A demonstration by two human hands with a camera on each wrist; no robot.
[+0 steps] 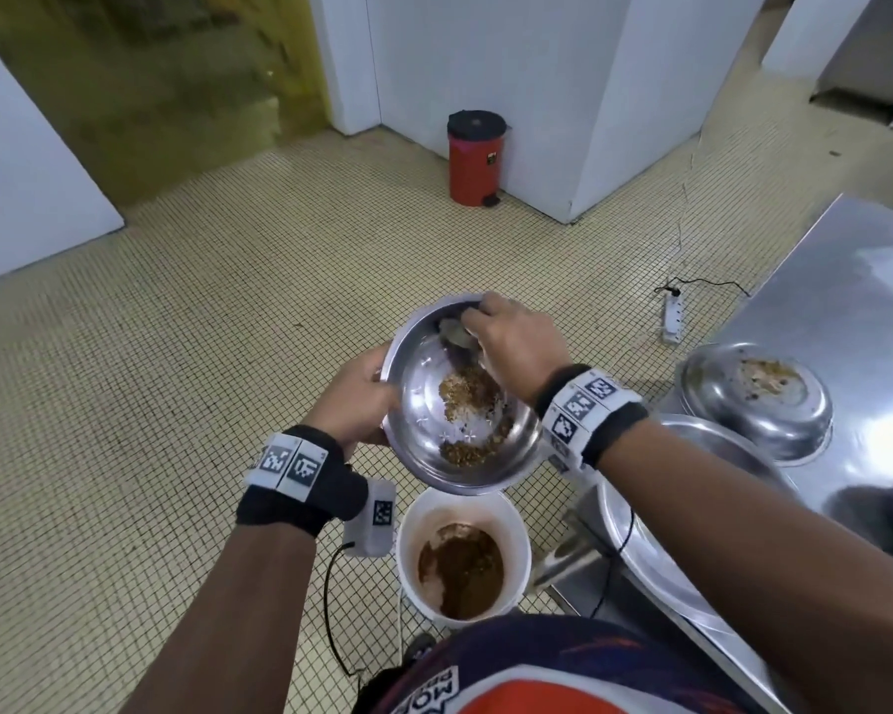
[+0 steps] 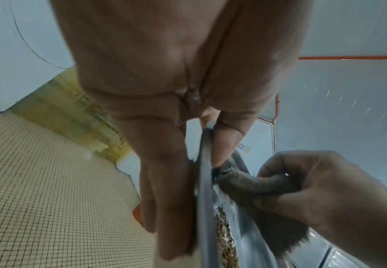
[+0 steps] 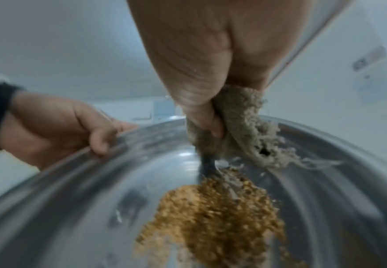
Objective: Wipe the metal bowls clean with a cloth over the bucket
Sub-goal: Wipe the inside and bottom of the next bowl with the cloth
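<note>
Over the tiled floor [image 1: 176, 353], a white bucket [image 1: 516, 512] sits under the bowl [image 1: 424, 394]. The left hand [image 1: 354, 399] grips its rim. The right hand [image 1: 516, 342] squeezes a cloth [image 1: 452, 334] inside.

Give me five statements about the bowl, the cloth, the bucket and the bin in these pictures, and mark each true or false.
1. The left hand grips the rim of the round metal bowl. True.
2. The right hand holds a metal spoon in the bowl. False: it holds a grey-brown cloth.
3. The bowl is wiped clean. False: brown crumbly food residue lies inside.
4. The white plastic bucket stands on the tiled floor below the bowl and holds brown waste. True.
5. The red pedal bin with black lid stands on the steel counter. False: it stands on the floor by the white wall.
</note>
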